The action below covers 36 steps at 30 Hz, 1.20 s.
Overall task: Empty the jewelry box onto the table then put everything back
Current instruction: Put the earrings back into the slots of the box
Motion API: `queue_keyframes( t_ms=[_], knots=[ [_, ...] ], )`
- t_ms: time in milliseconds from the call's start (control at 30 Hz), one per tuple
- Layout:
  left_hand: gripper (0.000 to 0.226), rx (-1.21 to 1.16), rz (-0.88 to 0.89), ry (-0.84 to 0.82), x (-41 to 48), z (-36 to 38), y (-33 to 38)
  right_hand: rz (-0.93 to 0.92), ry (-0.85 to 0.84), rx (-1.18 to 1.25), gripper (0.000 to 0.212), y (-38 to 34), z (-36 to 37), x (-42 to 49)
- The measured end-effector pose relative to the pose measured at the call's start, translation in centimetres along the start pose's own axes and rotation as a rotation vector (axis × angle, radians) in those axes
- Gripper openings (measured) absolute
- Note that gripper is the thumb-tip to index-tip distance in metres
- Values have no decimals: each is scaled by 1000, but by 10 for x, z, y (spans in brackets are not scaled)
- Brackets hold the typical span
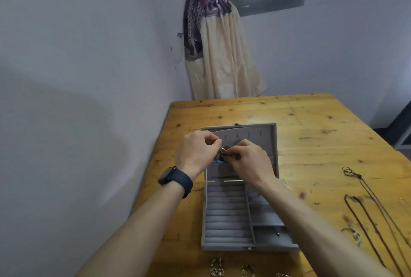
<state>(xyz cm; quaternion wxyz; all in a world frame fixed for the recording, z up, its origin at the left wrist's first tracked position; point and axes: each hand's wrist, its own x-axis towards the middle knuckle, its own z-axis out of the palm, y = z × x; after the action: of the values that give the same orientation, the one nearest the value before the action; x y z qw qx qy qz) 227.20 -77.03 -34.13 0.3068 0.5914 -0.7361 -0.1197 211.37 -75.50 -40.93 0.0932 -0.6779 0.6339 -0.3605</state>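
A grey velvet jewelry box (226,216) lies open on the wooden table (311,138), its lid (262,134) standing up at the back. Above the lid's lower pocket, my left hand (198,152) and my right hand (249,161) meet and pinch a small silver piece with a blue part (221,154) between their fingertips. Ring rolls fill the box's left half; a small dark pin (278,234) lies in a right compartment. On the table to the right lie brown cord necklaces (369,216) and a silver chain (353,233).
Earrings (216,267) and a ring-like piece (247,270) lie on the table in front of the box. A black watch (175,180) is on my left wrist. The wall runs close along the table's left edge; a curtain (218,49) hangs behind.
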Motion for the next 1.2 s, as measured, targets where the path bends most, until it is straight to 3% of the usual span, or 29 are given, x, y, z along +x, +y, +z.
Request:
queue_keyframes(
  t_ms=[200, 300, 467, 767, 1000, 1100, 1200],
  knots=[
    [22, 55, -87, 68, -5, 3, -11, 3, -154, -8, 28, -6, 4, 1],
    [23, -9, -119, 46, -4, 2, -15, -3, -80, 80, 37, -3, 4, -1],
    [20, -110, -128, 6, 1, 2, -19, 8, 93, 225, 30, -12, 9, -1],
    [11, -187, -67, -52, 3, 4, -21, 47, 186, 347, 17, -17, 13, 1],
    [13, -124, 15, -97, 2, 0, -21, 10, 154, 377, 9, -17, 14, 2],
    [9, -142, -4, -6, 2, 0, -19, 44, 146, 398, 5, -20, 15, 6],
    [30, -217, -96, 138, 4, 4, -19, 101, 162, 424, 8, -23, 15, 9]
  ],
)
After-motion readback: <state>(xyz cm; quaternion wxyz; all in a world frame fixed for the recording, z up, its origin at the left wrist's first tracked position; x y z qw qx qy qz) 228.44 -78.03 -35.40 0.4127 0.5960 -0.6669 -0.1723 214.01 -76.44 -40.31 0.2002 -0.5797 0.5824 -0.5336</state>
